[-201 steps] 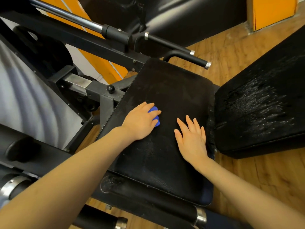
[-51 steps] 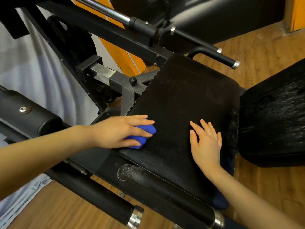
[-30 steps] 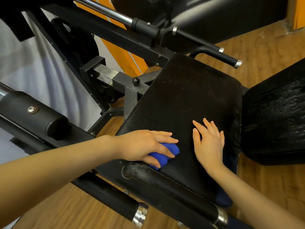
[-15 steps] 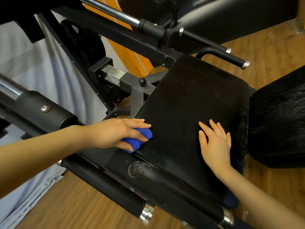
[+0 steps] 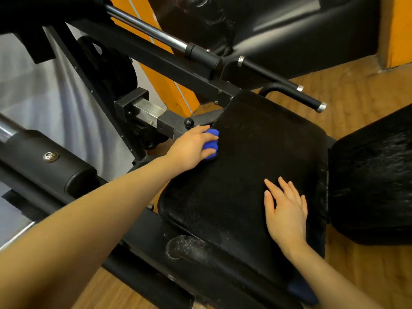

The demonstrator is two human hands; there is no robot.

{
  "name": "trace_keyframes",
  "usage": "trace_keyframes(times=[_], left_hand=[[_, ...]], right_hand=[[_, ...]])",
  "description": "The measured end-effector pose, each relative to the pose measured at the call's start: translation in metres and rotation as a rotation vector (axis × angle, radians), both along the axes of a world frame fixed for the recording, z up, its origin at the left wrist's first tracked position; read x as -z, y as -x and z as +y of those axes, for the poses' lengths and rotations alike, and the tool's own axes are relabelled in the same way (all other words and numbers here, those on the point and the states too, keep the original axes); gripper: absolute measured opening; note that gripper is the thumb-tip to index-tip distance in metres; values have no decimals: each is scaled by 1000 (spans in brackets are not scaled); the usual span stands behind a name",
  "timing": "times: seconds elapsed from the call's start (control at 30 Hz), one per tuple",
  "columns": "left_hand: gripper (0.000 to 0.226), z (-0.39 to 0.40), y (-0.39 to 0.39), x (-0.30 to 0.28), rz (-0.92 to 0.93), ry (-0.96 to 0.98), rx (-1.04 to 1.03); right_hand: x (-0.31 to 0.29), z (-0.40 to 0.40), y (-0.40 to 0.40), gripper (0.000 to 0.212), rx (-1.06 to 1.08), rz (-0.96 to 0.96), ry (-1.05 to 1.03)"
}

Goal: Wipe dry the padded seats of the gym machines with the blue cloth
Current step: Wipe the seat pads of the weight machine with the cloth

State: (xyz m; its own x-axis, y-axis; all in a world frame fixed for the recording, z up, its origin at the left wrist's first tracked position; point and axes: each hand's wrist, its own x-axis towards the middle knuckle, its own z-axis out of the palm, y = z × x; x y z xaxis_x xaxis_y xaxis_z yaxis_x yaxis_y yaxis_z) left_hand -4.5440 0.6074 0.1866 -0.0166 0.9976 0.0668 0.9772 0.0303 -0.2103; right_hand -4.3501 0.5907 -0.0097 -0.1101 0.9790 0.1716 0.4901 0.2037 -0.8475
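The left hand [image 5: 189,150], clamped on the cloth [image 5: 210,144], has swept up the seat's [image 5: 256,157] left edge; right hand [image 5: 286,210] stays flat, steadying.

Blue cloth [image 5: 210,146]; black padded seat [image 5: 256,157]; orange wall [image 5: 399,27].

The seat [image 5: 263,157] is black, matt, grainy padding. The cloth [image 5: 210,148] is soft blue fabric. Upper left, the bar [image 5: 147,30] is shiny bare metal; the frame [image 5: 156,61] is matt black painted metal. The floor [image 5: 356,85] is smooth wood.
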Motion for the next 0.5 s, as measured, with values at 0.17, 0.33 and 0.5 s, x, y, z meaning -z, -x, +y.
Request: trace_keyframes(times=[0.17,0.33,0.5], left_hand=[[49,16,-1,24,-147,-100,-138],[51,11,5,21,-167,-80,-146],[53,-18,5,21,-219,-56,-192]], right_hand=[[0,-2,-2,41,-32,-22,9],[0,-3,-3,41,-43,-6,4],[3,-2,-2,40,-32,-11,2]])
